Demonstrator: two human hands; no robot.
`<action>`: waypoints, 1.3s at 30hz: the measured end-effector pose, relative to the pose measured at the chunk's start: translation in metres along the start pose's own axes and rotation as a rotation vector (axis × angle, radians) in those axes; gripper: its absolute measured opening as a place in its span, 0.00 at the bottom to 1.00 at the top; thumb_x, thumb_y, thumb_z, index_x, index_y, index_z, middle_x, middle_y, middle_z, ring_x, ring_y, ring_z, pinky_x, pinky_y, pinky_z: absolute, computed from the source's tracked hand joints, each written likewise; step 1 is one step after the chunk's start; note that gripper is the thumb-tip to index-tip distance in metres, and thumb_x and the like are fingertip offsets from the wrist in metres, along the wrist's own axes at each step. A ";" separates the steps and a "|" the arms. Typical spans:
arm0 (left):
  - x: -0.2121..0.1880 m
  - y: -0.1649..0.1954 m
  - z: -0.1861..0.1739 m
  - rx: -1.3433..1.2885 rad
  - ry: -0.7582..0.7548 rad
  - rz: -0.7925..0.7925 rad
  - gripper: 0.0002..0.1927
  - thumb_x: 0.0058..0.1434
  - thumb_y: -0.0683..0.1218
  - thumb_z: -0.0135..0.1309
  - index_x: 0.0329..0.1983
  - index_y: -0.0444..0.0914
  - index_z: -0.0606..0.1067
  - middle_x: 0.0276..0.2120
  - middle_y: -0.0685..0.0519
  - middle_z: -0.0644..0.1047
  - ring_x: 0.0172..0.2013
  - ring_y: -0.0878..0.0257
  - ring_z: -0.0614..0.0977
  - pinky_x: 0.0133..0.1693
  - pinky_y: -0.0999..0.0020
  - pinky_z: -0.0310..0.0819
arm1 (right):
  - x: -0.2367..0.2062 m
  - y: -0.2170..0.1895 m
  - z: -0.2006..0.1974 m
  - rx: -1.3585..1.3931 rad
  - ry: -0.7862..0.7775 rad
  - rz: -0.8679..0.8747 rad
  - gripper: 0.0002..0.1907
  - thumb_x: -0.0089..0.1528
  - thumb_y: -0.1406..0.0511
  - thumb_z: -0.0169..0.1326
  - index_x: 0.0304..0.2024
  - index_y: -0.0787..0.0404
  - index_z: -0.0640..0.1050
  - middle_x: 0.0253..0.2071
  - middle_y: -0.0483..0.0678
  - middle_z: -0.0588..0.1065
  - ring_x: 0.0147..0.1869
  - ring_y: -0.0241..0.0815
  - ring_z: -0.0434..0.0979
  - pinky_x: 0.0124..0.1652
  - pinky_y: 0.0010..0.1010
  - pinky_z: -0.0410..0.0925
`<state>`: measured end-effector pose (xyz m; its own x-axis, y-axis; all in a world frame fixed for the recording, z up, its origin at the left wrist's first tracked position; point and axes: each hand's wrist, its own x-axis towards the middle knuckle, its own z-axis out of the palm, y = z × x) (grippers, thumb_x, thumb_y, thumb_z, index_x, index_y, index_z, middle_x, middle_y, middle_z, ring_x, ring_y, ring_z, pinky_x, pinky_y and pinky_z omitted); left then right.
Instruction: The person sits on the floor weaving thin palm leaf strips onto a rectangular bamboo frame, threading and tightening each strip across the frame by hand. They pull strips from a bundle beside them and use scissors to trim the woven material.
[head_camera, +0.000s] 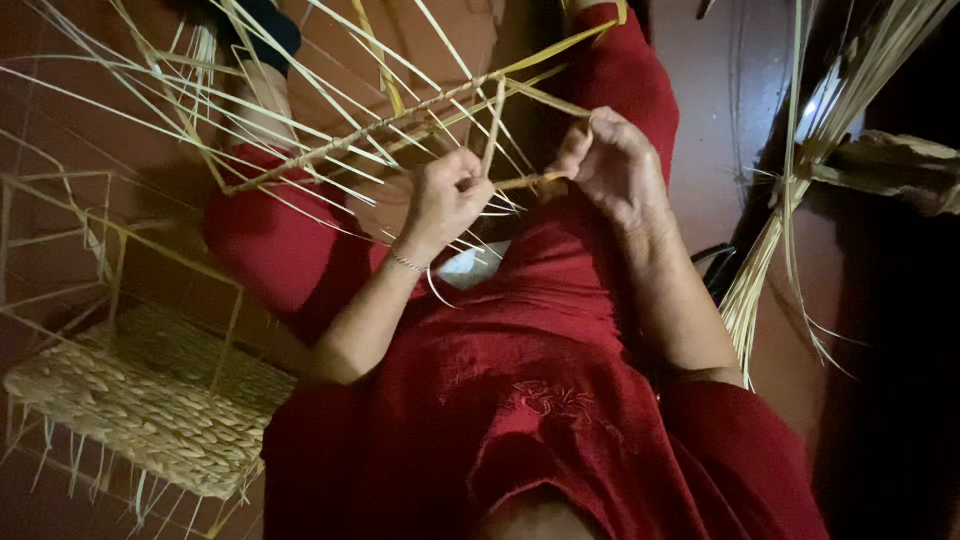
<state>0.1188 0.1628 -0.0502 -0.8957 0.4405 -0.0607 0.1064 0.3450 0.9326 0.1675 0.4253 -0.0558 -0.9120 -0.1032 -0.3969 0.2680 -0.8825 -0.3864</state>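
Head view looks down at a person in red clothing. Left hand (445, 195) and right hand (610, 160), both closed, pinch one pale straw strand (522, 181) between them, above the lap, beside a straw-wrapped frame (350, 140). A partly woven basket (140, 400) sits on the floor at left.

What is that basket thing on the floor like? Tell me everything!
The woven basket piece sits on the reddish floor at the lower left, beside the person's knee. Its flat panel is tightly plaited from pale straw-like fibre, with loose strand ends hanging along its near edge. A thin pale frame of bars rises above it, still bare. Neither hand touches it; part of it is in shadow.
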 end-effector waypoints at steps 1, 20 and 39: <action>0.000 -0.002 -0.004 -0.007 -0.010 -0.023 0.05 0.57 0.34 0.56 0.30 0.33 0.71 0.23 0.55 0.76 0.25 0.69 0.77 0.28 0.75 0.71 | 0.002 -0.005 -0.008 -0.050 0.008 -0.029 0.06 0.68 0.69 0.52 0.34 0.59 0.74 0.30 0.47 0.74 0.33 0.41 0.73 0.38 0.34 0.70; 0.013 0.060 -0.007 -0.040 -0.174 0.000 0.06 0.72 0.43 0.56 0.41 0.35 0.79 0.25 0.54 0.77 0.25 0.72 0.77 0.24 0.76 0.71 | 0.012 0.032 0.045 -0.859 0.024 -0.134 0.09 0.70 0.64 0.54 0.41 0.64 0.80 0.36 0.43 0.78 0.39 0.32 0.75 0.42 0.25 0.71; 0.080 0.165 -0.145 0.092 0.491 0.596 0.10 0.72 0.38 0.50 0.36 0.35 0.80 0.30 0.50 0.81 0.22 0.67 0.76 0.23 0.74 0.65 | 0.002 0.023 0.014 -1.169 0.165 -0.311 0.08 0.69 0.65 0.60 0.42 0.65 0.79 0.35 0.38 0.74 0.39 0.28 0.70 0.41 0.21 0.67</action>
<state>0.0023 0.1342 0.1504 -0.7622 0.1629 0.6265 0.6465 0.2415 0.7237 0.1676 0.3987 -0.0540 -0.9595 0.1734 -0.2219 0.2405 0.0943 -0.9661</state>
